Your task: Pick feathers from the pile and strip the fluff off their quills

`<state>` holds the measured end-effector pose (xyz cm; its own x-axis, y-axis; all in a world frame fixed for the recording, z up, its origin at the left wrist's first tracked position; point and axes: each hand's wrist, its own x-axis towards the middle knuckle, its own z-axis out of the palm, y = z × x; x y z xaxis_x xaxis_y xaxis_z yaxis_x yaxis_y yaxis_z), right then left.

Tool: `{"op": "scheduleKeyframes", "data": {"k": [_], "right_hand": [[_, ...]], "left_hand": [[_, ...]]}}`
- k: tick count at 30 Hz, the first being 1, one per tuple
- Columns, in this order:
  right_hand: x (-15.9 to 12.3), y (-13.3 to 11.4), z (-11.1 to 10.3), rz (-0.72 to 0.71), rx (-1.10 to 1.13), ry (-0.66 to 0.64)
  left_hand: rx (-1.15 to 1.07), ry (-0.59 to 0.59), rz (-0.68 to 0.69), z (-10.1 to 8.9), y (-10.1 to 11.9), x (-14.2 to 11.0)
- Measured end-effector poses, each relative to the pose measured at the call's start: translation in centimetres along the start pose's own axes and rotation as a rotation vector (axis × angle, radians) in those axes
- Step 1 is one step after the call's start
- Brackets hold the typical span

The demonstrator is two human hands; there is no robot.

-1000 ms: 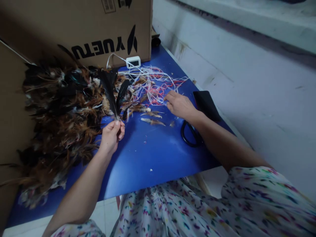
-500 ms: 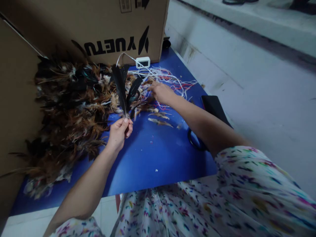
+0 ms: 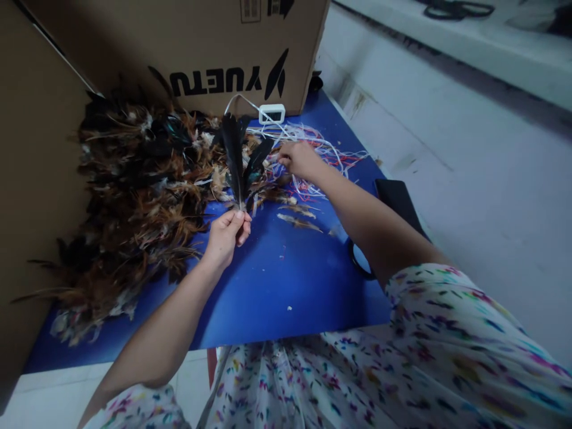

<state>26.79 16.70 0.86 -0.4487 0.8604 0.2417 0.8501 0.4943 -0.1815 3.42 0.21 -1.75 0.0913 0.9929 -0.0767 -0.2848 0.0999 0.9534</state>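
A blue table [image 3: 277, 280] fills the middle of the frame, with a cardboard box [image 3: 201, 42] across the top. The left hand [image 3: 226, 235] at centre pinches a small bunch of black feathers [image 3: 239, 158] upright by the quills. The right hand [image 3: 298, 159], just right of it, curls its fingers into the tangled strings [image 3: 326, 152]. The feather pile [image 3: 134, 190] at left looks barely used, so most bundling seems left; the held bunch is not yet tied.

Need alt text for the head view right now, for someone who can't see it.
The left hand pinches a few black feathers upright by their quills over a blue table, while the right hand reaches into a tangle of white and red strings. A pile of brown and black feathers lies left, before a cardboard box.
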Motion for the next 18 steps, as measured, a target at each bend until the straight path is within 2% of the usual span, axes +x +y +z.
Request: {"op": "scheduleKeyframes", "data": {"k": [6,10,18], "right_hand": [[-1.6,-0.8,-3.5,0.11,0.086,0.118],[-3.0,-1.4,-5.1,0.129,0.092,0.137],[-6.2,-3.8,-4.9,0.029,0.051,0.102]], "left_hand": [[-0.003,-0.007,0.002,0.0,0.1,0.0],[-0.015,0.001,-0.005,-0.1,0.2,0.1],[-0.078,0.004,-0.091,0.3,0.5,-0.2]]}}
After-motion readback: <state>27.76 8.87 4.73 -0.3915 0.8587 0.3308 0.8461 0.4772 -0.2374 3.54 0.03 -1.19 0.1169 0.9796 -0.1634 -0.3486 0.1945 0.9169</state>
